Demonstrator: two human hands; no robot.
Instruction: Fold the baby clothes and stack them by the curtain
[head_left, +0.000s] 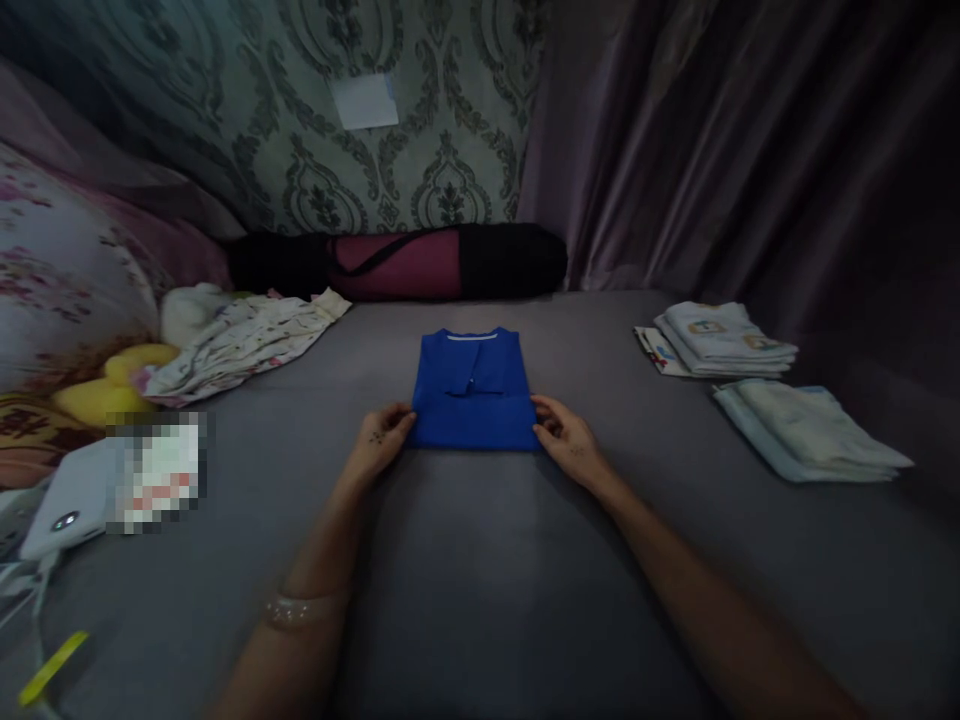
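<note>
A blue shirt (474, 418), folded into a neat rectangle, lies on the grey sheet (472, 560) with its neckline at the far end. Its left edge is pinched near the front corner by my left hand (384, 436). On the opposite side my right hand (567, 436) grips the right edge between thumb and fingers. Both hands rest low at the sheet, about level with each other. A clear bracelet (307, 608) circles my left wrist.
Folded white cloths (724, 335) and folded pale green cloths (817, 425) lie at the right. A crumpled patterned garment (247, 345), a yellow plush toy (112, 385) and a white power bank (79, 495) with a cable are at the left. A long black-and-maroon bag (397, 265) lies along the wall.
</note>
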